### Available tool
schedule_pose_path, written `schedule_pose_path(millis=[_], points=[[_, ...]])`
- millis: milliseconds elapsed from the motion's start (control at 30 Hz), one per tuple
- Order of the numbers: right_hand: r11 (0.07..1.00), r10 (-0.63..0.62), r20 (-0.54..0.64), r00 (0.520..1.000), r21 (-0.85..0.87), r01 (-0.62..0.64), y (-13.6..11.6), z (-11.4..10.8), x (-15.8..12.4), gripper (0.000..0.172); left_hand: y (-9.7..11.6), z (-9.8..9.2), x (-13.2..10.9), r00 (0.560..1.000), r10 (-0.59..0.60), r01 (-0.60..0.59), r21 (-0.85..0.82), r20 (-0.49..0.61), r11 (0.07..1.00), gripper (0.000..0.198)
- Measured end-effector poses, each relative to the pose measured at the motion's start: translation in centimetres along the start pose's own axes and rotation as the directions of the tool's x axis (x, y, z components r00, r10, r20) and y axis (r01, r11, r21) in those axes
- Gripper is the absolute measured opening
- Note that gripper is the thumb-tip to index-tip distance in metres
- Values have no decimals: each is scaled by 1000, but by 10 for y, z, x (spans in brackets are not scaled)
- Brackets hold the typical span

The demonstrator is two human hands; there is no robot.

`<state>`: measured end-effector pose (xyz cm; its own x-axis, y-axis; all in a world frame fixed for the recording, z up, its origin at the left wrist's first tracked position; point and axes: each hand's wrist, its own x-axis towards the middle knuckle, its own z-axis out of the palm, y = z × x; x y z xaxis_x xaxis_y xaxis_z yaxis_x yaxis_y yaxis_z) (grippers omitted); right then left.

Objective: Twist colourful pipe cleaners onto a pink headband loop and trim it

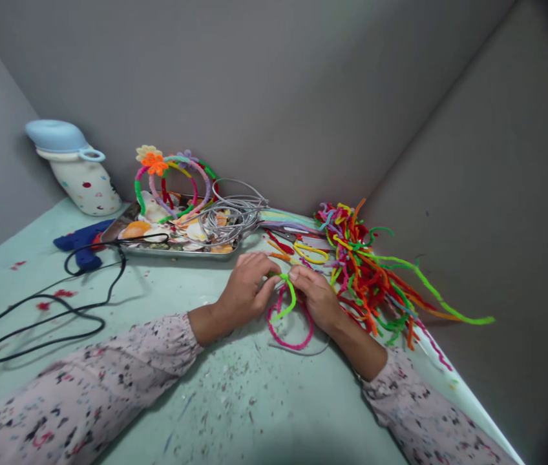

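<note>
My left hand (245, 290) and my right hand (317, 297) meet over the pale green table (216, 400), fingertips pinched together on a green pipe cleaner (287, 298). The green piece loops down between the hands. A pink pipe-cleaner ring (289, 330) hangs from the same spot and lies on the table below them. Both hands are closed in a pinch. To the right of my right hand lies a heap of coloured pipe cleaners (371, 278).
A metal tray (177, 248) at the back holds shells, grey wire coils (230, 216) and pipe-cleaner headbands with flowers (167, 177). A blue glue gun (83, 245) with a black cord (61, 310) lies at left. A spotted white container (77, 171) leans in the corner. Grey walls close in.
</note>
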<state>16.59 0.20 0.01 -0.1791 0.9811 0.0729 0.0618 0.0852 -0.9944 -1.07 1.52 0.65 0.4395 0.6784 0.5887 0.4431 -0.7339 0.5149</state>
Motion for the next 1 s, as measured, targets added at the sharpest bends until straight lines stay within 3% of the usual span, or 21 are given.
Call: schedule_pose_path(millis=[133,267,400,500,1000], points=[[999,-38,-7,999,-7,38,-1,1,-2,26,1,-1,0,1000,-20,20,-17,-12,1000,12],[989,-131,-62,989,-84,125,-2,4,-5,13,0,-2,0,997,-61,59,-46,-41,997,10],[908,-355,-101,929,-276,317,2,6,-5,21,-1,-2,0,995,-91,88,-65,-50,994,9],[842,-437,-97,894,-393,369,5,6,-3,22,-2,-1,0,994,-97,93,-76,-51,993,9],[787,-484,-104,869,-487,380,9,1,-1,10,0,-1,1,995,-92,90,-49,-46,995,10]])
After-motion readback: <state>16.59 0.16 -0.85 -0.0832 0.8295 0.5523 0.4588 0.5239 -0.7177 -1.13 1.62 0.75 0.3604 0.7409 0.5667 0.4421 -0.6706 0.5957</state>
